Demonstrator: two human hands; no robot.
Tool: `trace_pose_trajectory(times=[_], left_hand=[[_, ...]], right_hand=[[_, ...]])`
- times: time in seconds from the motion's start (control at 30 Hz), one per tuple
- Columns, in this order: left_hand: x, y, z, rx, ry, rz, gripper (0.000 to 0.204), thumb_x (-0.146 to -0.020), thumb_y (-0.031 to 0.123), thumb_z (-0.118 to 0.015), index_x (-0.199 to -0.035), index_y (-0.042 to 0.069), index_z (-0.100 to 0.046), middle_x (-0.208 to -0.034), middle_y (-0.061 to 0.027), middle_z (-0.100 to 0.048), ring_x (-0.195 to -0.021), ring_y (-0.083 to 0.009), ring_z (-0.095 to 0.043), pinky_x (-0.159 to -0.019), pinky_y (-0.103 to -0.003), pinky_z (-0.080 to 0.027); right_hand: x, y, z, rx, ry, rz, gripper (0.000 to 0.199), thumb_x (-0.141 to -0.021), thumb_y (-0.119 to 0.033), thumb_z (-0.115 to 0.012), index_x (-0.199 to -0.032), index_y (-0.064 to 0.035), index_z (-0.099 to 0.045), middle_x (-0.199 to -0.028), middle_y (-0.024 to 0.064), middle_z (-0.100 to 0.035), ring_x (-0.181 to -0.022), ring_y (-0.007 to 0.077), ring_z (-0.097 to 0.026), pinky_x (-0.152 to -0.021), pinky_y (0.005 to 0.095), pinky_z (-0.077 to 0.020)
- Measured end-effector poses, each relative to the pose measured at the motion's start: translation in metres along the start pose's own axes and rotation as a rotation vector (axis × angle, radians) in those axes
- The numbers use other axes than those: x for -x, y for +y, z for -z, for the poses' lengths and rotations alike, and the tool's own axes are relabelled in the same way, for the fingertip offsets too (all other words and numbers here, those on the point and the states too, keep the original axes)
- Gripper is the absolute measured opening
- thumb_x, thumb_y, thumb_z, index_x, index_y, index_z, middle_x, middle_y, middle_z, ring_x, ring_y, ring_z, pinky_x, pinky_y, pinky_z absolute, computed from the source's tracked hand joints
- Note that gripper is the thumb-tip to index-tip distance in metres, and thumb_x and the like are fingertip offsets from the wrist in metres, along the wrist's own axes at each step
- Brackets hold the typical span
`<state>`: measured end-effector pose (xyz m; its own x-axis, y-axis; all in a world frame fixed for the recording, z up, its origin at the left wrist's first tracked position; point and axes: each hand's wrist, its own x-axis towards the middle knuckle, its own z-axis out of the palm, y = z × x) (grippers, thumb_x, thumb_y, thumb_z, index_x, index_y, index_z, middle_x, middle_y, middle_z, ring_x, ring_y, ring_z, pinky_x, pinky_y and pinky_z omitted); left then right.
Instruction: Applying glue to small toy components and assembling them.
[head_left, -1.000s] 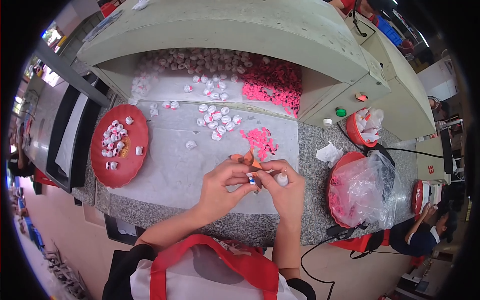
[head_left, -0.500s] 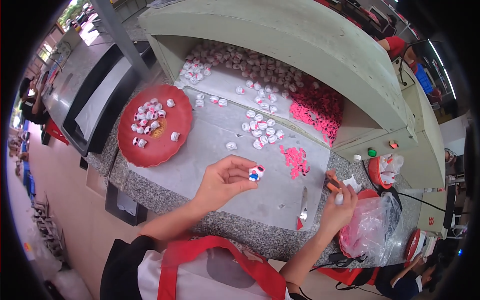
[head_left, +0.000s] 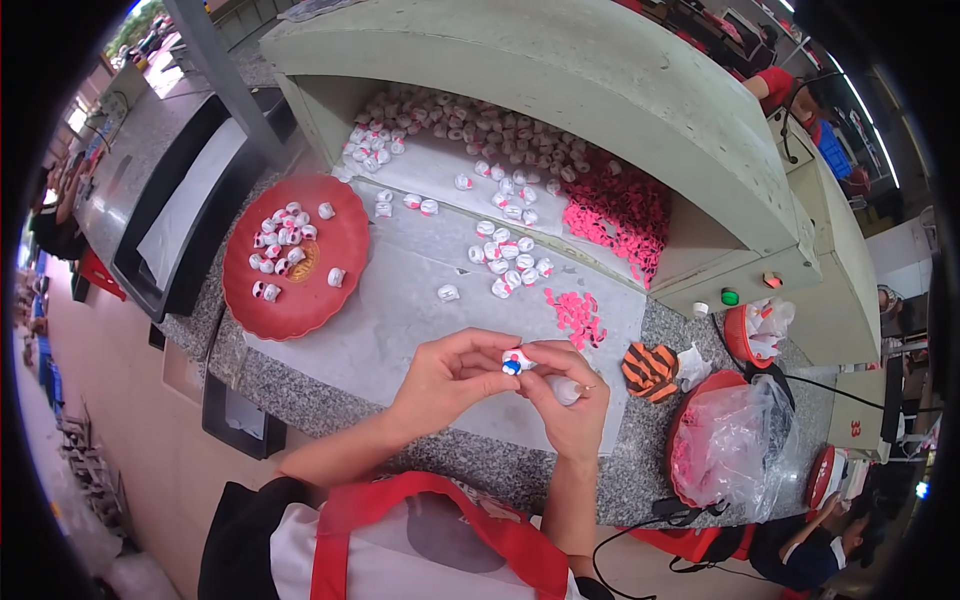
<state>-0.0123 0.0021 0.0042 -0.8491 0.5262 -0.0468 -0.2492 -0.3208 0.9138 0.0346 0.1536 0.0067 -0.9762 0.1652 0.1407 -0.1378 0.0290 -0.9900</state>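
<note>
Hands: left hand [head_left: 450, 375] pinches white toy piece [head_left: 516, 361]; right hand [head_left: 568, 398] clamps small bottle [head_left: 567, 389].
Tip: keep both close, steady.

A clear plastic bag [head_left: 735, 445] lines the red bowl [head_left: 690, 470] at right.

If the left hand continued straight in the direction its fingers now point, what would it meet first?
Probably the right hand: the left hand points right, pinching a small white piece directly against its fingers.

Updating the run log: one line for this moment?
left hand: pinching small white piece | right hand: holding small bottle, touching piece | red tray: left
</note>
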Motion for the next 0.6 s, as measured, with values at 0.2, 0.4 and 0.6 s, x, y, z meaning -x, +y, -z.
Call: trace_pose_trajectory(times=[0.2,0.4,0.6], left_hand=[[-0.01,0.0,0.079,-0.55,0.437,-0.243,0.034,-0.071,-0.004,-0.063,-0.104,-0.002,-0.053,-0.101,-0.0101,-0.057,-0.087,-0.0132,-0.058,-0.073,-0.025,-0.049],[-0.063,0.032,0.128,-1.647,0.737,-0.598,0.027,-0.064,0.003,-0.061,-0.091,0.001,-0.06,-0.094,-0.0147,-0.055,-0.092,-0.0304,-0.052,-0.078,-0.038,-0.042],[-0.155,0.005,0.145,-2.186,0.428,0.045,0.016,-0.069,0.009,-0.054,-0.083,0.002,-0.059,-0.084,-0.0143,-0.057,-0.079,-0.0271,-0.058,-0.069,-0.039,-0.043]], right_hand=[[-0.001,0.029,-0.012,0.205,0.168,0.041,0.011,-0.071,0.005,-0.062,-0.08,0.0018,-0.055,-0.092,0.0094,-0.059,-0.067,0.0105,-0.057,-0.057,0.0204,-0.0464],[-0.001,0.028,-0.007,0.125,0.207,-0.15,0.017,-0.072,0.003,-0.062,-0.086,-0.0008,-0.055,-0.09,0.0075,-0.06,-0.064,0.0091,-0.056,-0.056,0.0206,-0.0467],[0.014,0.022,0.0,0.109,0.262,-0.162,0.018,-0.072,0.004,-0.061,-0.088,-0.0009,-0.054,-0.087,0.0078,-0.06,-0.061,0.0094,-0.055,-0.056,0.02,-0.046]])
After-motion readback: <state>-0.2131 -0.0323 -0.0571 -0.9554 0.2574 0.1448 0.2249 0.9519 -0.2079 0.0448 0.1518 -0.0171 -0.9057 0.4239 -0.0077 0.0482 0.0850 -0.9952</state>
